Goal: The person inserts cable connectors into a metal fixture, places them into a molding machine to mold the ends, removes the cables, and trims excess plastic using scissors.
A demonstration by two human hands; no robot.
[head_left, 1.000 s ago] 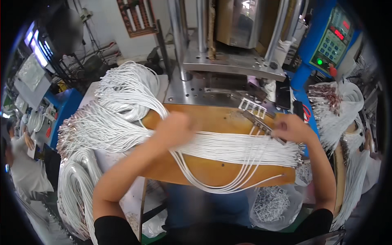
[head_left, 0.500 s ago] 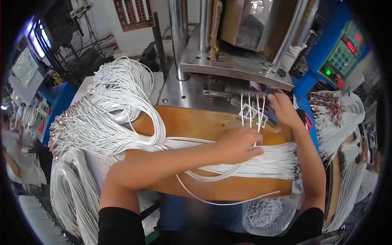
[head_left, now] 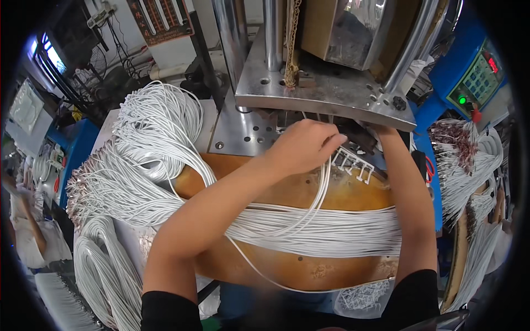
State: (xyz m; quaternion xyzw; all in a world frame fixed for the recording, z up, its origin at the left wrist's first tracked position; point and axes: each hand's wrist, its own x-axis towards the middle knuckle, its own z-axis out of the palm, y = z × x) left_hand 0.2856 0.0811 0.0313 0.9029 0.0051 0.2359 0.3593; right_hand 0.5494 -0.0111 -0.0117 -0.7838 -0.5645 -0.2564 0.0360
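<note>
Partway along, apparently: a few white cables are raised to the steel press, while the bundle lies nearer on the wooden board, seemingly left to do.
The left hand pinches the raised cables; the right hand is mostly hidden under the press plate, its grip untellable.

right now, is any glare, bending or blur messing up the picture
Head view: bright highlights streak the metal columns; head view: the steel plate bows along its front edge, and the corners go black; head view: the blue clothing at bottom centre looks soft, the left hand fairly crisp.
</note>
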